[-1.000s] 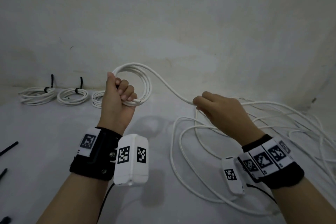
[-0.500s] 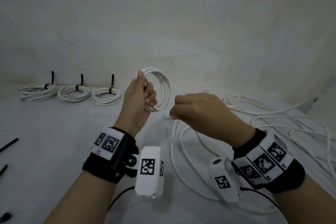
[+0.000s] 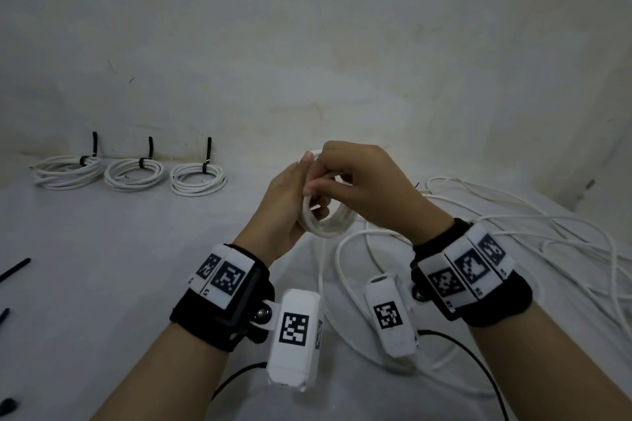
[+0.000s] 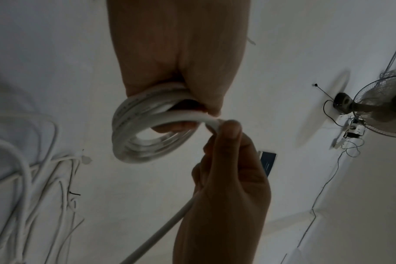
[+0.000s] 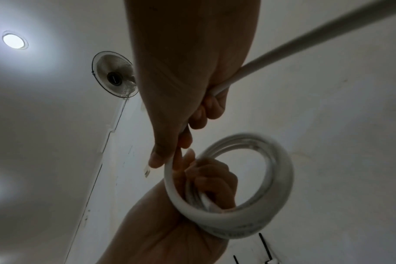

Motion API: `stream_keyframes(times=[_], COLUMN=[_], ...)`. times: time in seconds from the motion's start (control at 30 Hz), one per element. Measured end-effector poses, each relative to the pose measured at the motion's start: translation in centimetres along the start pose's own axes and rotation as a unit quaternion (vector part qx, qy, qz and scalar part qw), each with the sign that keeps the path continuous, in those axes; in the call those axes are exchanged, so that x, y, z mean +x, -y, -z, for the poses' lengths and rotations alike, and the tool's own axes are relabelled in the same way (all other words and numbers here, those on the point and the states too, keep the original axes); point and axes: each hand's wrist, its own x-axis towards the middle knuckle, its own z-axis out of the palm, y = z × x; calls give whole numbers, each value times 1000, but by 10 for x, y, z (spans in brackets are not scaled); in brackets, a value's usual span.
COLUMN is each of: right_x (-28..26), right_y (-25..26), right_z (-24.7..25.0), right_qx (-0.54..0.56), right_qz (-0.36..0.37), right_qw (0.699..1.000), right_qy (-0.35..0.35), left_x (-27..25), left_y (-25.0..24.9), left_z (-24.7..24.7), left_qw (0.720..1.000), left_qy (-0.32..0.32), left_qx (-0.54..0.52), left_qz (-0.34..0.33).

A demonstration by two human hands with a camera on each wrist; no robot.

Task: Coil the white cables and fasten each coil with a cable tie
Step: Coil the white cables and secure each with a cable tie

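Note:
A small coil of white cable (image 3: 330,224) is held up over the table in the middle of the head view. My left hand (image 3: 301,188) grips the coil's near side, fingers curled through its loops (image 4: 147,137). My right hand (image 3: 325,184) meets it from the right and pinches the cable's free strand (image 4: 188,117) against the top of the coil, thumb (image 4: 231,128) on the strand. From the right hand (image 5: 170,157) the strand (image 5: 305,46) runs back past the wrist. Loose white cables (image 3: 519,232) lie tangled on the right of the table.
Three tied coils (image 3: 68,171) (image 3: 133,174) (image 3: 198,179), each with a black tie, lie in a row by the wall at back left. Loose black cable ties (image 3: 13,270) lie at the table's left edge. A fan (image 5: 114,75) hangs on the wall above.
My right hand has carried the free strand left and up to the coil. My left hand has moved right with the coil, and the two hands now meet.

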Motion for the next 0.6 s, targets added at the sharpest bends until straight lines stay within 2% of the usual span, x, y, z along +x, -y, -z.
stream_keyframes(times=[0.17, 0.33, 0.47, 0.6], right_x=[1, -5, -6, -11], right_y=[-3, 5, 3, -3], right_z=[-3, -14, -13, -14], right_qx=[40, 28, 20, 12], right_qz=[-26, -16, -21, -31], right_qw=[997, 997, 993, 991], right_qy=[-58, -63, -114, -128], left_x=[-1, -1, -2, -6], left_y=[-6, -1, -7, -8], left_z=[-4, -2, -2, -6], left_qw=[996, 992, 989, 985], left_qy=[7, 18, 21, 68], left_qx=[-74, -122, -129, -120], left_qz=[50, 39, 65, 108])
